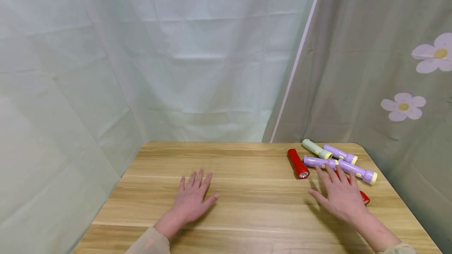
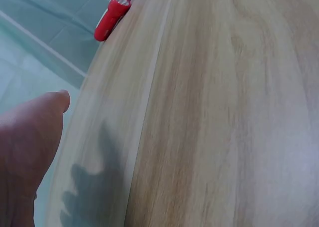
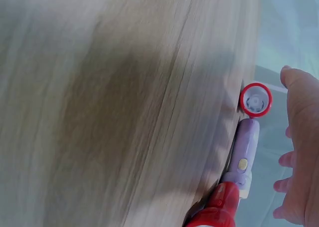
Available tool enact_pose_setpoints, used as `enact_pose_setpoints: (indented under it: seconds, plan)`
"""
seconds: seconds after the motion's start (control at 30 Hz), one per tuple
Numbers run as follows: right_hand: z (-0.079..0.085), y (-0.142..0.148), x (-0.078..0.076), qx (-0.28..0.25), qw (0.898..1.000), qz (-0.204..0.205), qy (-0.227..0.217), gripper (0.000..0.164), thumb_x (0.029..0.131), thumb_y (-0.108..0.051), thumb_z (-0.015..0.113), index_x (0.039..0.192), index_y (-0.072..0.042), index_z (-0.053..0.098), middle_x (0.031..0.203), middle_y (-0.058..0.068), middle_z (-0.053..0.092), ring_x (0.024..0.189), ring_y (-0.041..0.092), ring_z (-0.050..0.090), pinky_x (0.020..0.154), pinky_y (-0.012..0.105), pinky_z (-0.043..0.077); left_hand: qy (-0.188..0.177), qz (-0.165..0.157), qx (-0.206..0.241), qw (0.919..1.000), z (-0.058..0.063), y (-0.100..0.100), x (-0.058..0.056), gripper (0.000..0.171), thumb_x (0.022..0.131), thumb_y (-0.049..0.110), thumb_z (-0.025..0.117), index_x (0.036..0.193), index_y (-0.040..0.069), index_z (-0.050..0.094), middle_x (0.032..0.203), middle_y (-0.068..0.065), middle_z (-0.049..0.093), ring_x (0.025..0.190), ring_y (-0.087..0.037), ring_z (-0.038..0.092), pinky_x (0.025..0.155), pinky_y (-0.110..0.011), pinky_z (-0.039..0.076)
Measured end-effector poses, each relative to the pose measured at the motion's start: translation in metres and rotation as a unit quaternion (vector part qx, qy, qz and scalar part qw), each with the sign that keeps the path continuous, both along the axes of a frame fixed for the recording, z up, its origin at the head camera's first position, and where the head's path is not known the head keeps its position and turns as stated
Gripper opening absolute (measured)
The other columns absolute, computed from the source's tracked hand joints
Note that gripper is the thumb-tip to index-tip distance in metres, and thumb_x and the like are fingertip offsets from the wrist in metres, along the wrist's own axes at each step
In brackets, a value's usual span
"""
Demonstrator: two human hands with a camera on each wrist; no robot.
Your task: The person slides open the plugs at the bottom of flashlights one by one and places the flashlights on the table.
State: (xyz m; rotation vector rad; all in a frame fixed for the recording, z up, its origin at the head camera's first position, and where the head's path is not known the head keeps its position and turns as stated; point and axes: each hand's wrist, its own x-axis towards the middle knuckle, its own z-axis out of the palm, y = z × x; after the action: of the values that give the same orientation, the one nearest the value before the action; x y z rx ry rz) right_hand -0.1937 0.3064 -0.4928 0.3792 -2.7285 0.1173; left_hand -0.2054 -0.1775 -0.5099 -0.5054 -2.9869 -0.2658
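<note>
My left hand (image 1: 192,200) hovers palm down over the left half of the wooden table, fingers spread, holding nothing. In the left wrist view its thumb (image 2: 42,112) shows above a shadow. My right hand (image 1: 341,198) is spread over the right side, in front of a group of flashlights. Beneath it lies a red flashlight (image 1: 365,198), mostly hidden by the hand. A second red flashlight (image 1: 297,164) lies left of its fingers. Just beyond the fingertips are a purple flashlight (image 1: 316,162) and another purple flashlight (image 1: 358,171).
At the table's back right corner lie a pale green flashlight (image 1: 315,148) and a third purple flashlight (image 1: 339,153). A pale curtain (image 1: 212,69) hangs behind the wooden table (image 1: 247,214), and a grey curtain (image 1: 349,69) with flowers stands along its right side.
</note>
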Motion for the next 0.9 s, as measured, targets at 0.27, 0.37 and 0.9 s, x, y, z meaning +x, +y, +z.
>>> enact_pose_setpoints:
  seconds: [0.27,0.37,0.9]
  plan:
    - [0.000,0.013,-0.001,-0.010,1.000,0.004,0.013,0.083,0.090,-0.065,0.065,0.146,-0.006,0.052,0.149,0.024,0.046,0.136,0.052,0.034,0.109,0.076,0.012,-0.003,-0.026,-0.006,0.9996,0.004,0.012,0.004,0.079,0.101,0.066,0.041,0.163,0.019,0.026,0.168,-0.015,0.015,0.152,-0.041,0.018,0.118,-0.067,0.010]
    - [0.001,0.020,0.000,-0.008,1.000,0.001,0.014,0.083,0.089,-0.065,0.067,0.146,-0.006,0.053,0.148,0.024,0.046,0.135,0.052,0.035,0.108,0.077,0.013,-0.006,-0.042,-0.007,0.9991,0.007,0.018,0.006,0.079,0.101,0.066,0.042,0.164,0.020,0.025,0.168,-0.014,0.014,0.153,-0.041,0.017,0.118,-0.067,0.010]
    - [0.005,0.051,0.009,-0.021,0.999,-0.035,-0.012,0.082,0.089,-0.061,0.069,0.146,-0.006,0.050,0.144,0.026,0.045,0.132,0.057,0.032,0.104,0.079,0.014,-0.027,-0.158,-0.035,0.9865,0.011,0.056,0.024,0.079,0.102,0.066,0.039,0.164,0.019,0.024,0.170,-0.012,0.013,0.153,-0.037,0.018,0.119,-0.064,0.011]
